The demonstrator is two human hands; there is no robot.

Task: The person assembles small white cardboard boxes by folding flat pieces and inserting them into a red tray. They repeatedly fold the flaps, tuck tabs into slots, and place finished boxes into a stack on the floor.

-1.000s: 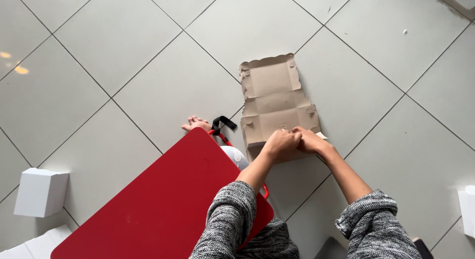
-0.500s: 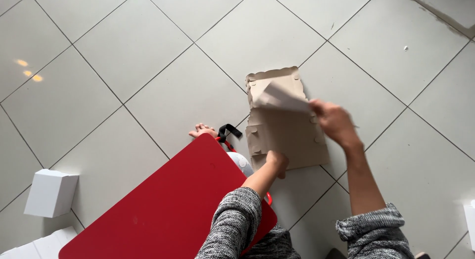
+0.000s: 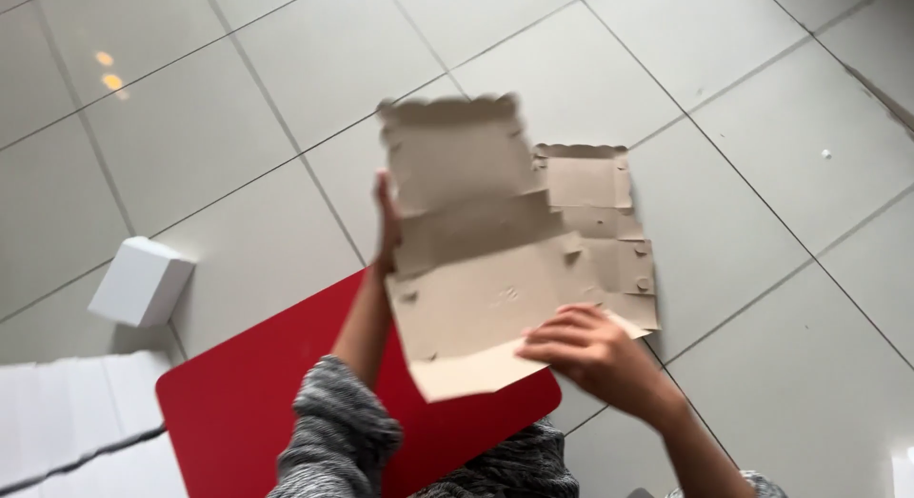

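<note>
I hold a flat, unfolded brown cardboard box blank (image 3: 476,260) up in front of me, blurred by motion. My left hand (image 3: 386,227) grips its left edge, with the fingers behind the sheet. My right hand (image 3: 581,346) pinches its lower right corner. More flat brown cardboard (image 3: 600,231) of the same kind lies on the grey tiled floor (image 3: 238,155) just behind and to the right of the held sheet. Both forearms wear grey knitted sleeves.
A red board (image 3: 257,403) lies under my arms at the lower centre. A small closed white box (image 3: 141,281) stands on the floor to the left. White flat sheets (image 3: 76,422) fill the lower left corner.
I have lifted one cardboard blank off the pile on the floor and raised it toward me. My left hand moved from the bottom edge to the left edge. The camera view shifted right.
</note>
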